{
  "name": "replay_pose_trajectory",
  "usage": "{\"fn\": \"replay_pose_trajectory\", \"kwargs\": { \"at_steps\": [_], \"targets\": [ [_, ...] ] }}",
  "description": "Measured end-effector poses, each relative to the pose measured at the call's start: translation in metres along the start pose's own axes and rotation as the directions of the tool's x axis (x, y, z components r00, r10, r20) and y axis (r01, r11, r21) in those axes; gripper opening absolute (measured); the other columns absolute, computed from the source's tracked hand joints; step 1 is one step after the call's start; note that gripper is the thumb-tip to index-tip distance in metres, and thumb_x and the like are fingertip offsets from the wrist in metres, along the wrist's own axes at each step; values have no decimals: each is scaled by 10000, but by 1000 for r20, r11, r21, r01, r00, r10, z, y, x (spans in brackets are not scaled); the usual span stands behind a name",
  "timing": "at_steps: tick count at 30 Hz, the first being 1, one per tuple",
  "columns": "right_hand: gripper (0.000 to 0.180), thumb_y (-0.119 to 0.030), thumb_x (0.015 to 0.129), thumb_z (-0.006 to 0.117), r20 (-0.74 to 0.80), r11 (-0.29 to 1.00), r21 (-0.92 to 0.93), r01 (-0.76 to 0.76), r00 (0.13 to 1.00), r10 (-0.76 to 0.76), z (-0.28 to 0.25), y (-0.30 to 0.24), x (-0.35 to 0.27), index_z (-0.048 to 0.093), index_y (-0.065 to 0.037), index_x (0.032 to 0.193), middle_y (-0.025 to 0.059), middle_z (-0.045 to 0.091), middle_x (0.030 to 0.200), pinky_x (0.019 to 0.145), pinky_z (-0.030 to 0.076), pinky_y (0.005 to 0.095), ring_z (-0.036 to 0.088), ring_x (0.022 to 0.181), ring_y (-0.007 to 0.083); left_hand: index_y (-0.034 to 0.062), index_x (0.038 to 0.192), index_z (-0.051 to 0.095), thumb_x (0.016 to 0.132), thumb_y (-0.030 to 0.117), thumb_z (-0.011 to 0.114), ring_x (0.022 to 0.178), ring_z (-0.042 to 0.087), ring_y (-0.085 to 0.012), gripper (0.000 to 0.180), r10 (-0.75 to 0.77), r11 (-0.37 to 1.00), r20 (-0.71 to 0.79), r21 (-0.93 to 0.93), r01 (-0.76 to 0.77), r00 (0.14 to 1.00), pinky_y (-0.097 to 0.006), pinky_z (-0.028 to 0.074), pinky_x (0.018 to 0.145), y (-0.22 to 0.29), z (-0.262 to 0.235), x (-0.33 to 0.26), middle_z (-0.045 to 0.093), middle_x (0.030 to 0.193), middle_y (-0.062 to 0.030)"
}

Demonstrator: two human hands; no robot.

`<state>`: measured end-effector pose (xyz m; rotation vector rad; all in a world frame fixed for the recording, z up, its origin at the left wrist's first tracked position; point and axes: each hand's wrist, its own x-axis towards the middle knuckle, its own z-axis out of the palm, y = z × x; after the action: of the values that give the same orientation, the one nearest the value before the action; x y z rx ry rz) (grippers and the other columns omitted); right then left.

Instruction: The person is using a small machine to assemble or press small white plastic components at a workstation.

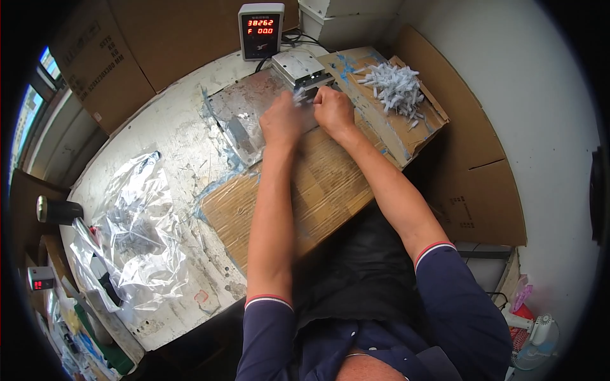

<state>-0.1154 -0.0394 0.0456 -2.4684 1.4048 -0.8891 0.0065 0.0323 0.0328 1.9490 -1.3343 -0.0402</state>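
Observation:
Both my hands are at the front of a small metal machine on the table. My left hand, slightly blurred, is closed, with small whitish translucent pieces showing at its fingertips. My right hand is closed in a pinch close to the machine's dark front edge; whatever its fingers hold is hidden. Right of the machine, a heap of similar small whitish plastic pieces lies on cardboard. Under my forearms is a taped cardboard sheet, and a scuffed metal plate lies left of my left hand.
A box with a red digital display stands behind the machine, cables beside it. At left, a crumpled clear plastic bag lies on the worn white table, near a dark cylinder. Cardboard panels border the right side; a small fan is lower right.

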Motion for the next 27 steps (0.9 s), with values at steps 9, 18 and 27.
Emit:
{"fn": "replay_pose_trajectory", "kwargs": {
  "at_steps": [9, 18, 27],
  "targets": [
    [96, -76, 782, 766, -119, 933, 336, -129, 977, 177, 11, 11, -15, 677, -48, 801, 143, 713, 749, 676, 551, 433, 715, 734, 338, 102, 1083, 657, 862, 302, 756, 914, 703, -382, 314, 37, 999, -15, 11, -37, 999, -484, 554, 766, -4, 1, -1, 708, 1022, -138],
    [90, -55, 806, 753, -157, 901, 414, -131, 964, 213, 11, 6, -20, 670, -23, 824, 143, 711, 742, 647, 550, 389, 715, 694, 302, 190, 1074, 734, 879, 265, 739, 859, 706, -340, 208, 126, 991, -52, -26, -128, 991, -438, 560, 732, -5, 1, 1, 703, 1014, -92],
    [89, -63, 919, 698, -187, 570, 817, -82, 898, 398, 9, 11, -39, 650, -10, 970, 39, 696, 745, 608, 534, 275, 666, 659, 106, 39, 1014, 741, 961, 206, 727, 732, 544, -59, 176, -107, 739, -62, -672, 38, 992, -250, 454, 652, -18, -4, 7, 624, 759, 46]
  ]
}}
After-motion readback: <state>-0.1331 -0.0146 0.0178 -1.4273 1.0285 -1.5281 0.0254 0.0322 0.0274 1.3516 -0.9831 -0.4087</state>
